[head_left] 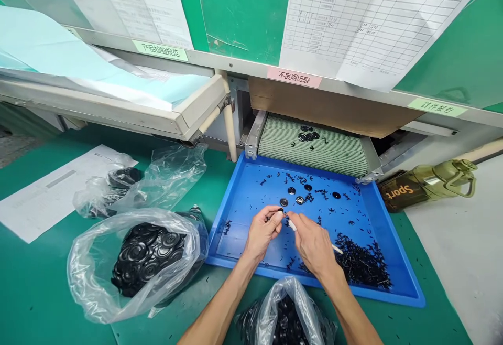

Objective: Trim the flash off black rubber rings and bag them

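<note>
My left hand (264, 230) is closed in a pinch on a small black round part (280, 210), mostly hidden by the fingers. My right hand (315, 244) grips a slim white-handled tool (337, 249); its handle end sticks out behind the hand, and its tip meets the black part. Both hands are above a blue tray (226, 203). Beyond them in the tray lie several loose black discs (299, 200) and small branched black scraps (308, 197). A dense heap of black scraps (363, 262) fills the tray's near right corner.
A mesh conveyor belt (314, 148) carrying black parts ends over the tray. An open plastic bag of black discs (149, 253) stands left; another bag (288, 319) is in front. Further left are a smaller bag (121, 180) and paper (43, 198). A green bottle (426, 182) lies right.
</note>
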